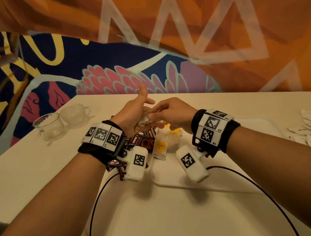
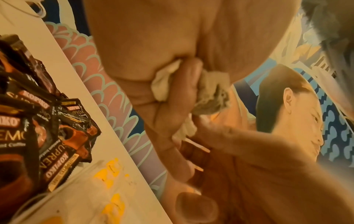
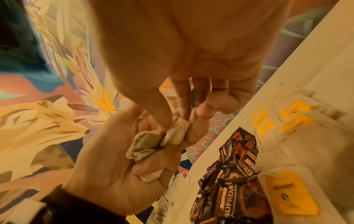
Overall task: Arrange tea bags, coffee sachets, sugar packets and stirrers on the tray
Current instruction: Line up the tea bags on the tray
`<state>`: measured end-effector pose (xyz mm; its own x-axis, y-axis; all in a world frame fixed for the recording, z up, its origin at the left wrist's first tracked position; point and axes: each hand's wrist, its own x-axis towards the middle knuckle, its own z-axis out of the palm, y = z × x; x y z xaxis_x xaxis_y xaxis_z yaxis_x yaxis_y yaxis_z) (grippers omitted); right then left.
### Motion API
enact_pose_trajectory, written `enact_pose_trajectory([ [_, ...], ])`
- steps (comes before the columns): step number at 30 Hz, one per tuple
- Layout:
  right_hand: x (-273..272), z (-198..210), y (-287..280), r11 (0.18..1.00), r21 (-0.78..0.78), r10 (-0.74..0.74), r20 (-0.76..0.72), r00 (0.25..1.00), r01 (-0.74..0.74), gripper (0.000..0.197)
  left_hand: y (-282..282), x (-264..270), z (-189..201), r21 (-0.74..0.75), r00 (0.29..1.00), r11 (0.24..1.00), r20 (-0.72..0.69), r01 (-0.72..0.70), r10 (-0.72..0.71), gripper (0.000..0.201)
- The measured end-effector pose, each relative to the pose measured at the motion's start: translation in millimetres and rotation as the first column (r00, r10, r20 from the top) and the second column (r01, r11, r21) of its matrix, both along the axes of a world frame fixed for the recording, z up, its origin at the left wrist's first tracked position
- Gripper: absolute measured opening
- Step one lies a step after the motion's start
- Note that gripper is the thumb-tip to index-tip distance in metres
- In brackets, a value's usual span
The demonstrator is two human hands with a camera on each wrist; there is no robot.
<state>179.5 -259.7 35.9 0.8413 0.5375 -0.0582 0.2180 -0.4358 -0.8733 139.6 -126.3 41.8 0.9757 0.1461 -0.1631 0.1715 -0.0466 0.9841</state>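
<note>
White tea bags (image 3: 145, 145) bunched in left hand (image 1: 131, 114); right hand (image 1: 171, 112) pinches them; wrist views alone show the crumpling.

I sit at a white table (image 1: 42, 165) pushed up against a painted wall (image 1: 181, 31). The mural behind the table runs orange above, crossed by pale zigzag lines, and dark blue lower down with yellow letters to the left. Just past the table's far edge sits a pink feathered shape outlined in light teal. The light is warm and dim, turning the table's surface a yellowish cream.
</note>
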Motion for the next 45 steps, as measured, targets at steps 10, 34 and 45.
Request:
enact_pose_trajectory([
  [10,15,7,-17,0.96,0.225,-0.151,-0.088,0.985,0.167,0.01,4,1,-6,0.038,0.996,0.997,0.046,0.071,-0.073,0.039],
  [34,13,-9,-30,0.943,0.304,-0.158,0.046,0.986,0.137,0.021,-4,2,-2,0.159,0.966,0.986,0.258,-0.045,0.002,0.018],
  [45,8,-18,-35,0.938,0.313,-0.129,-0.08,0.988,0.147,0.008,-9,3,-11,0.325,0.936,0.942,0.35,-0.09,-0.032,0.006],
])
